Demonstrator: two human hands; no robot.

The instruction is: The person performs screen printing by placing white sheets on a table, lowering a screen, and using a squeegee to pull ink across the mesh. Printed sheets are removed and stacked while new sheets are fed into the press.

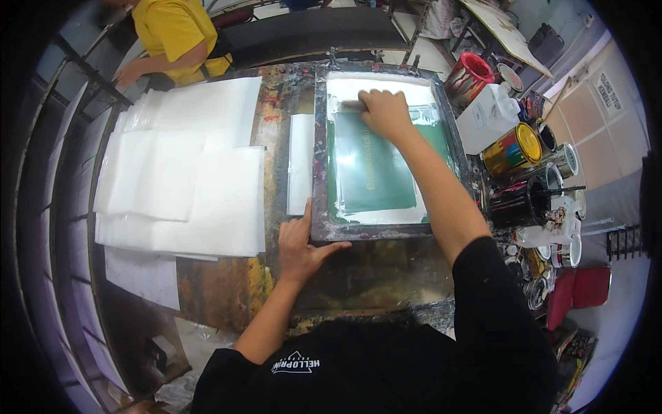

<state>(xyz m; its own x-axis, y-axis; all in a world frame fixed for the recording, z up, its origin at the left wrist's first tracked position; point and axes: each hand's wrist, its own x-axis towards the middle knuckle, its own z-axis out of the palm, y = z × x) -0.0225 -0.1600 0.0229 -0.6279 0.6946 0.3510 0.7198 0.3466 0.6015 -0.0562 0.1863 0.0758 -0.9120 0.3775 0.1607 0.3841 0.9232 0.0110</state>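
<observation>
Far L: stack of white sheets [186,172] spread over the paint-stained worktable [227,290], overlapping, several piles deep. Behind it, top L, a second person in a yellow shirt [176,34], one hand near the table's far edge. Just R of the stack: a narrow white sheet [300,162] lying beside the frame, touching or nearly so. L hand [300,245] lies open and flat, fingers extended, pressing on the lower-L corner of the screen-printing frame [321,138]; thumb runs along the frame's near edge. Frame sits flat at table centre, dark ink-crusted border, green mesh [372,165] inside w/ white margin. R hand [386,114] is closed over a squeegee [350,105] at the far end of the mesh, arm stretched across the screen; only the handle's L end shows past the fingers. R of frame: white plastic jug [486,117], red bucket [469,76] behind it, then a cluster of opened paint cans [514,148], incl. a black one w/ a stirring stick. Red stool [583,290] at lower R.
</observation>
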